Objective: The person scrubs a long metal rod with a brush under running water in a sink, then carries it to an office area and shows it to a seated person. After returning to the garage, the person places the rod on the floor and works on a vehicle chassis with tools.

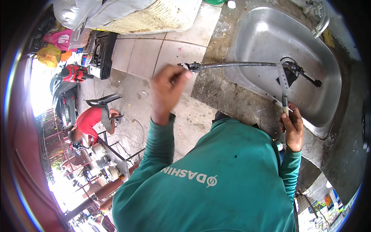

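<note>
My left hand (170,89), slightly blurred, is closed at the near-left end of a long, thin dark rod (239,64) with black fittings. The rod reaches right over the edge of a stainless steel sink (255,38). At its far end, black crosswise parts (305,75) lie inside the basin by the drain. My right hand (292,125), at the sink's front rim, pinches the lower end of a pale, narrow strip with holes (283,83). The strip's upper end meets the rod; whether it is a brush handle I cannot tell.
A faucet (321,23) stands at the sink's back right corner. Above left is a white wicker-like basket (154,19), with a black gas stove (103,54) beside it. Farther left, a person in a red shirt (91,121) bends near a chair and metal frames.
</note>
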`<control>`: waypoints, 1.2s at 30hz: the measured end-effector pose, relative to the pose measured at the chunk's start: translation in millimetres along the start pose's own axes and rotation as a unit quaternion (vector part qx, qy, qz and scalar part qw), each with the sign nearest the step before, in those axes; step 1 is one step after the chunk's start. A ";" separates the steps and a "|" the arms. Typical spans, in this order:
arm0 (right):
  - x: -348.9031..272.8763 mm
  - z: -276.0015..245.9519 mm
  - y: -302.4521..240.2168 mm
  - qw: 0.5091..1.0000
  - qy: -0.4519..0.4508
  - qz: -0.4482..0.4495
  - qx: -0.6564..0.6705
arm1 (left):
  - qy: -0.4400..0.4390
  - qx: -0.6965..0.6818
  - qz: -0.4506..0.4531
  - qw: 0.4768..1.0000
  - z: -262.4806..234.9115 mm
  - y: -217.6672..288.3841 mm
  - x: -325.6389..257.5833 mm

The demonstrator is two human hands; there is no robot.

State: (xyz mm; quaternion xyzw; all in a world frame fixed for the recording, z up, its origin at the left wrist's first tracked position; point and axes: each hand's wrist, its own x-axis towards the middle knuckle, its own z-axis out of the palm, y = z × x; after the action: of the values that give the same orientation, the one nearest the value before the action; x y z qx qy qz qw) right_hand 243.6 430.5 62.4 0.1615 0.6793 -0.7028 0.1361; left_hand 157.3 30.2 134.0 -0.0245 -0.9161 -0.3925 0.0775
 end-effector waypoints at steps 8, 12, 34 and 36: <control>1.0 28.3 8.3 0.996 -0.046 0.036 0.062 | -0.344 0.050 -0.157 0.924 -16.2 -36.4 67.9; -3.6 57.6 11.4 0.990 -0.082 0.046 0.104 | -0.285 0.141 0.038 0.947 -13.8 -48.4 53.8; -1.2 243.4 1.5 0.963 0.087 -0.169 -0.190 | -0.309 0.051 0.083 0.946 -6.3 -60.4 64.8; -2.7 249.1 3.1 0.954 0.087 -0.183 -0.223 | -0.311 0.058 0.085 0.945 -6.7 -60.0 66.1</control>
State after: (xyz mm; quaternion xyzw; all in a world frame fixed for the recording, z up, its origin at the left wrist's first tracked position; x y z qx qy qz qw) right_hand 236.8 181.5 66.9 0.0610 0.8459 -0.5293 -0.0219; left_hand 86.5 -17.1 106.3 -0.2183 -0.9105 -0.3034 -0.1768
